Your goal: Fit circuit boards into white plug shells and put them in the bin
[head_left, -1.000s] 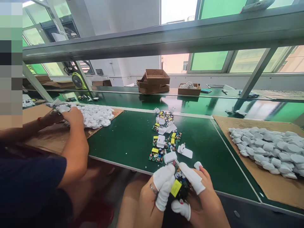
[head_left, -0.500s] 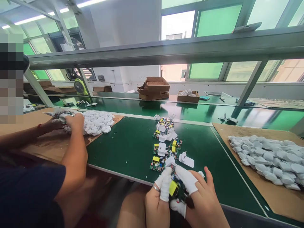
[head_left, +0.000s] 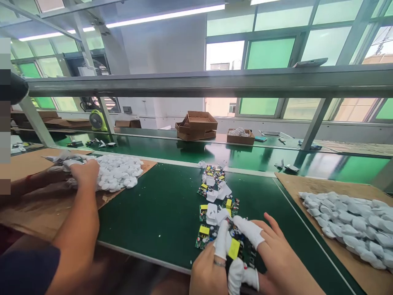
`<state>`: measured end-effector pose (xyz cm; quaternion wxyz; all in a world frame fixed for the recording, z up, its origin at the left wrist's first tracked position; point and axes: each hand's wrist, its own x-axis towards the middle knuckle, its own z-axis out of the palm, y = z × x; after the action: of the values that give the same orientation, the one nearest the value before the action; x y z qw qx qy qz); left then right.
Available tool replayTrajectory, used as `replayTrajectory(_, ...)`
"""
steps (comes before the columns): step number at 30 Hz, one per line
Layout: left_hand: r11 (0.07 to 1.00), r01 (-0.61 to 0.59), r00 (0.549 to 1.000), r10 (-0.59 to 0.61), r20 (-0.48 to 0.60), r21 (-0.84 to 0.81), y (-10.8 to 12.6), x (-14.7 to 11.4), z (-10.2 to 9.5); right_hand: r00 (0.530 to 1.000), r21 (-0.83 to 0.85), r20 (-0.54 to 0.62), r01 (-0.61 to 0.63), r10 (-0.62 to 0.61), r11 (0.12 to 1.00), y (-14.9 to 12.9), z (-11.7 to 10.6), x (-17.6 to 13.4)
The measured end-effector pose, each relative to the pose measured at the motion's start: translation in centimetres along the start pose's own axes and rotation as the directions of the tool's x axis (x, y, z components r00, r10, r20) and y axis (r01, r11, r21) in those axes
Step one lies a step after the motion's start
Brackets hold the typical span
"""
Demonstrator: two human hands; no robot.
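Change, last sec: held board (head_left: pixel 245 250) fwd a bit, from bench front edge to over green bench (head_left: pixel 138 221); cam tipped up too, so some shift prob. from view only.
Pronged white piece: seen R of row earlier, out of sight now; prob. behind R hand, can't tell for sure.
Meaning: same two-handed handling of board ongoing, just closer to row; no set-down yet, judging by grip.
Board loc.: btwn both hands, near side of bench, just beside nearest of loose boards (head_left: pixel 203 237).
Board direction: comp. side up twd cam; yellow block (head_left: pixel 233 248) on top, L of board middle.
Long axis: approx. away from body, far end leaning L; exact angle unclear, edges under fingers.
White shell (head_left: pixel 221 215): at far end of board; attached or only behind, can't tell.
L hand (head_left: pixel 208 266): white finger covers + ring, pinching L side of board.
R hand (head_left: pixel 276 254): covered index along far R side, pinching board, little finger raised clear.
Lower covered fingertips: under near end of board; which hand for each, unclear.
R pile (head_left: pixel 353 221): white parts on cardboard (head_left: pixel 291 184), well apart from board.
Co-worker hand (head_left: pixel 84 174): far L, by L pile (head_left: pixel 119 170) of white parts.
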<state>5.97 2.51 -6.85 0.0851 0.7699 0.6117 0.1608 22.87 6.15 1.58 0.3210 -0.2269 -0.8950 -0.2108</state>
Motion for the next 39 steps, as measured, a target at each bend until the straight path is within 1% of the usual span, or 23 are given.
replayTrajectory(2,1.000,-0.008,1.000,0.008,-0.017,-0.029,0.1,0.7,0.0,0.996,0.010,0.092,-0.021,0.020,1.000,0.4,-0.2,0.5)
replayTrajectory(6,0.993,0.004,0.986,-0.023,-0.162,-0.119,-0.1,1.6,-0.1,0.973,0.056,0.214,-0.104,0.090,0.993,0.9,-0.2,1.5)
replayTrajectory(9,0.985,0.024,0.959,-0.070,-0.273,-0.168,-1.0,1.5,-0.4,0.948,0.117,0.294,-0.163,0.123,0.980,1.8,-0.1,2.3)
replayTrajectory(12,0.977,0.059,0.918,-0.135,-0.372,-0.207,-2.5,1.0,-0.5,0.869,0.124,0.422,-0.337,0.258,0.933,3.9,0.1,3.7)
replayTrajectory(14,0.970,0.091,0.884,-0.183,-0.430,-0.226,-3.3,0.8,-0.5,0.772,0.069,0.497,-0.489,0.395,0.870,6.3,0.6,5.1)
replayTrajectory(15,0.970,0.106,0.880,-0.195,-0.434,-0.221,-3.6,0.8,-0.5,0.720,0.023,0.515,-0.554,0.465,0.832,7.8,1.1,5.9)
replayTrajectory(17,0.980,0.114,0.929,-0.163,-0.333,-0.162,-3.8,1.2,-0.8,0.628,-0.103,0.494,-0.645,0.601,0.757,10.9,2.5,7.8)
replayTrajectory(19,0.993,0.099,0.981,-0.108,-0.158,-0.067,-3.6,1.7,-1.2,0.573,-0.205,0.432,-0.689,0.696,0.695,13.8,4.3,9.5)
replayTrajectory(20,0.995,0.092,0.990,-0.095,-0.102,-0.031,-3.5,1.9,-1.3,0.551,-0.243,0.409,-0.702,0.727,0.669,14.8,5.1,10.2)
replayTrajectory(22,0.995,0.102,0.989,-0.101,-0.108,0.004,-3.4,2.2,-1.5,0.516,-0.289,0.409,-0.708,0.752,0.644,15.8,6.3,10.8)
replayTrajectory(24,0.993,0.114,0.977,-0.115,-0.179,-0.012,-3.5,2.1,-1.4,0.510,-0.294,0.468,-0.680,0.722,0.671,15.0,6.4,10.1)
replayTrajectory(27,0.991,0.110,0.957,-0.128,-0.261,-0.083,-3.6,1.7,-0.8,0.538,-0.230,0.599,-0.593,0.592,0.772,11.4,4.1,6.6)
replayTrajectory(29,0.972,0.138,0.908,-0.201,-0.367,-0.190,-3.3,1.5,-0.6,0.514,-0.204,0.672,-0.563,0.533,0.801,8.4,1.8,3.6)
replayTrajectory(30,0.945,0.169,0.858,-0.280,-0.431,-0.279,-3.1,1.4,-0.7,0.488,-0.209,0.698,-0.560,0.524,0.801,6.9,0.8,2.1)
replayTrajectory(31,0.896,0.189,0.801,-0.377,-0.465,-0.402,-2.8,1.4,-0.9,0.463,-0.188,0.726,-0.578,0.508,0.794,5.7,-0.1,0.7)
replayTrajectory(32,0.810,0.184,0.740,-0.487,-0.464,-0.557,-2.4,1.3,-1.3,0.436,-0.185,0.747,-0.588,0.501,0.787,4.6,-0.6,-0.6)
replayTrajectory(33,0.678,0.136,0.688,-0.589,-0.423,-0.722,-2.1,1.3,-1.8,0.424,-0.179,0.759,-0.594,0.495,0.784,3.9,-0.9,-1.7)
replayTrajectory(34,0.488,0.041,0.666,-0.664,-0.341,-0.872,-1.7,1.2,-2.3,0.434,-0.161,0.757,-0.600,0.488,0.783,3.4,-0.9,-2.8)
replayTrajectory(35,0.241,-0.079,0.681,-0.695,-0.230,-0.967,-1.2,1.1,-3.0,0.465,-0.134,0.741,-0.605,0.485,0.785,3.2,-0.7,-3.7)
replayTrajectory(36,-0.034,-0.192,0.720,-0.684,-0.117,-0.981,-0.7,1.0,-3.6,0.508,-0.097,0.711,-0.614,0.486,0.783,3.2,-0.3,-4.6)
replayTrajectory(37,-0.290,-0.269,0.770,-0.638,-0.024,-0.918,-0.2,0.8,-4.2,0.553,-0.052,0.673,-0.627,0.491,0.777,3.3,0.2,-5.4)
replayTrajectory(38,-0.492,-0.300,0.817,-0.574,0.046,-0.817,0.4,0.6,-4.7,0.589,-0.006,0.633,-0.646,0.503,0.763,3.5,0.6,-6.1)
replayTrajectory(39,-0.640,-0.278,0.862,-0.495,0.107,-0.717,1.1,0.4,-5.1,0.611,0.035,0.588,-0.673,0.529,0.739,3.6,0.9,-6.6)
